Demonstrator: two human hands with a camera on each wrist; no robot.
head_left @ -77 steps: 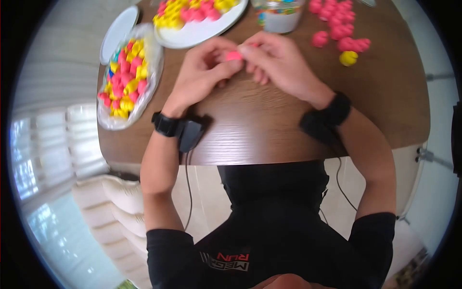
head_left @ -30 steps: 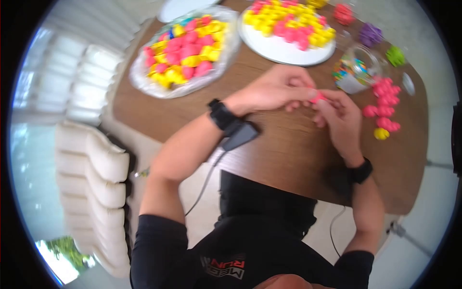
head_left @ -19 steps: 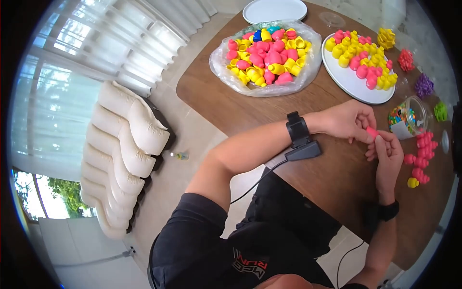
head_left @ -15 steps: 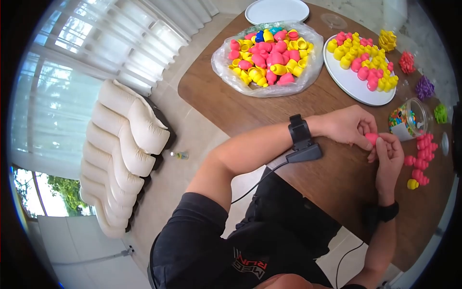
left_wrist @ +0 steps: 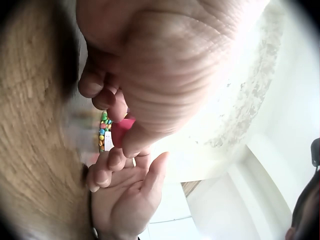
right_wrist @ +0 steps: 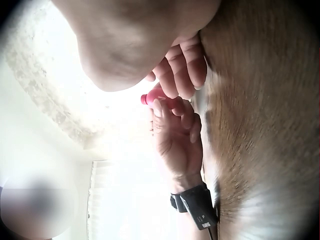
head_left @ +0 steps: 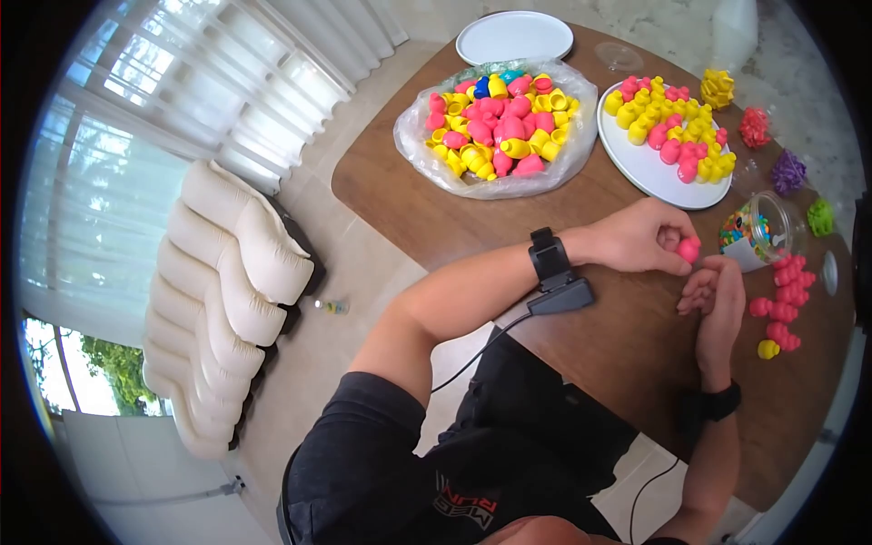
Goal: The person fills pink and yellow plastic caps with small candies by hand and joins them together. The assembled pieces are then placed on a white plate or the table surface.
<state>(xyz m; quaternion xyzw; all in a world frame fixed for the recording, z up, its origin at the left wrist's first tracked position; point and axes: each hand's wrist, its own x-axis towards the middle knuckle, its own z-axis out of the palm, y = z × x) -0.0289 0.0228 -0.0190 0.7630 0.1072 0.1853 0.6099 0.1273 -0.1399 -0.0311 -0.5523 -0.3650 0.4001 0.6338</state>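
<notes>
In the head view, my left hand (head_left: 640, 238) pinches a small pink bottle-shaped container (head_left: 688, 249) between thumb and fingers, just over the table. The right wrist view shows a narrow knob at one end of this pink container (right_wrist: 156, 97); the left hand's fingers cover part of it. Close beside it is my right hand (head_left: 718, 295), loosely bent fingers and nothing gripped. The left wrist view shows that right hand (left_wrist: 127, 197) palm up, its fingertips near the left thumb. Behind both hands lies a clear jar (head_left: 770, 221) of coloured candies, tipped on its side.
An open plastic bag (head_left: 581, 163) of pink and yellow pieces lies at the back left. A white plate (head_left: 627, 168) bears pink and yellow containers; another white plate (head_left: 513, 38) stands behind. Several pink containers (head_left: 790, 291) cluster at right, beside one yellow piece (head_left: 768, 350). Coloured bows (head_left: 754, 127) line the far edge.
Both hands pinched the pink container earlier; now the right hand has let go and drawn slightly away, while the left keeps it. The head view has swung to the left.
</notes>
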